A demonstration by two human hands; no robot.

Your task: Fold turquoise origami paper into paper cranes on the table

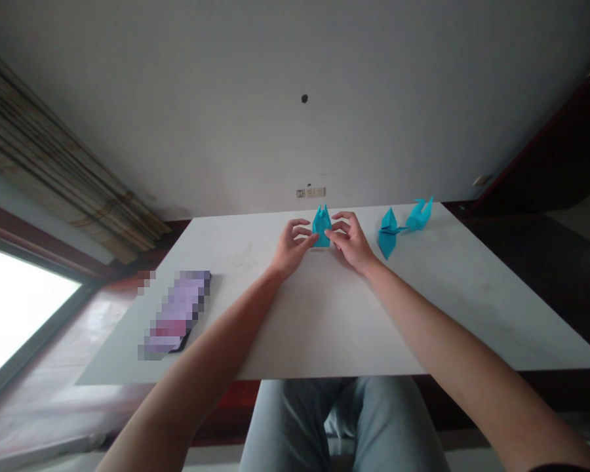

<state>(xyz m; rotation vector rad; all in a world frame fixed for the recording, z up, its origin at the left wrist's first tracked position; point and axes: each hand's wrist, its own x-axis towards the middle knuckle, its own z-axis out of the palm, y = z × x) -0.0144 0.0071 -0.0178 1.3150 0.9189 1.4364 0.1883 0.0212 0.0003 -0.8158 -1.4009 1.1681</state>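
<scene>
Between my two hands is a small blue folded paper (321,229), with two points at its top and a flat lower edge. My left hand (294,247) holds its left side, the thumb on its lower part and the other fingers curled beyond its side. On the opposite edge, my right hand (350,241) has its thumb on the paper, the fingers bent around that side. To the right lie two blue origami cranes: one crane (388,233) with its wings spread, and another crane (419,215) behind it, close to the table's far edge.
A white table (324,328) spans the space before me, against a pale wall with power sockets (311,193). At the left lies a phone (181,311), its screen pixelated. A curtain (54,157) hangs by the window at left.
</scene>
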